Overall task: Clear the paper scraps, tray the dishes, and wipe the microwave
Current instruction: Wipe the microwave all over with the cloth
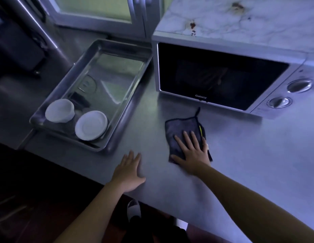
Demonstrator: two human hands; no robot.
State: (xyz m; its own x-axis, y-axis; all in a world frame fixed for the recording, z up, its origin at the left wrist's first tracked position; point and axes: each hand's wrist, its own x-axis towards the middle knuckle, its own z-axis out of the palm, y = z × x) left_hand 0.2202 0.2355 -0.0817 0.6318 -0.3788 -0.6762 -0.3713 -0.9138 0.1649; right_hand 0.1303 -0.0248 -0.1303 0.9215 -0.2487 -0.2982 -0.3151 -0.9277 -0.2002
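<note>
A dark grey cloth [180,127] lies flat on the steel counter just in front of the microwave [222,76]. My right hand [191,151] rests on the cloth's near half with fingers spread straight. My left hand [129,171] lies flat on the counter near its front edge, holding nothing. The microwave's door is closed; its marbled top carries brown stains [193,26]. A steel tray [117,130] to the left holds a white bowl [59,110] and a white plate [91,125], both upside down in its near end.
The counter's front edge [100,181] runs diagonally below my left hand, with the dark floor and a shoe [134,207] beneath. A window frame [100,18] stands behind the tray. A dark appliance [15,41] sits at the far left. Two knobs [300,85] are on the microwave's right.
</note>
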